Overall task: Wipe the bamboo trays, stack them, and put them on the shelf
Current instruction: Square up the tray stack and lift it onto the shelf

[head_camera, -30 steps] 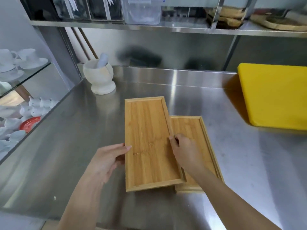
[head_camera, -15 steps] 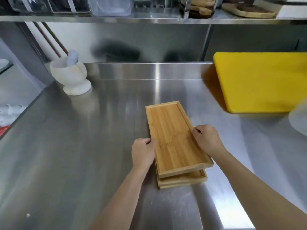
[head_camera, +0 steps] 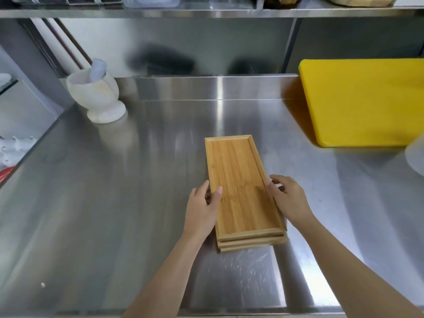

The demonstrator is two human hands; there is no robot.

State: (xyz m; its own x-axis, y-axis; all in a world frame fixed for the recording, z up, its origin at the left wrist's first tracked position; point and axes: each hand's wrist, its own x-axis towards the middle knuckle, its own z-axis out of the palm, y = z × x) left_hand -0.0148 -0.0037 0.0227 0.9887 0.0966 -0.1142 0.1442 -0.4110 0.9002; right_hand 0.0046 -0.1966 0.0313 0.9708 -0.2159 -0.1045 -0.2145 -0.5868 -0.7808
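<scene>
A stack of bamboo trays (head_camera: 241, 180) lies on the steel counter (head_camera: 114, 191), long side running away from me; three edges show at its near end. My left hand (head_camera: 202, 210) clasps the stack's left long edge, thumb resting over the top tray's rim. On the opposite side my right hand (head_camera: 289, 198) presses against the right long edge, fingers curled at the rim. A steel shelf (head_camera: 206, 12) runs overhead along the back wall.
A white mortar with a pestle (head_camera: 96, 95) stands at the back left. A thick yellow cutting board (head_camera: 364, 102) lies at the back right, and a pale rounded object (head_camera: 416, 157) shows at the right edge. Containers and wooden boards sit on the shelf.
The top tray, offset over the others a second ago, now sits squared on the stack. Both hands have closed in on the stack's long sides, and the view has shifted left to right.
</scene>
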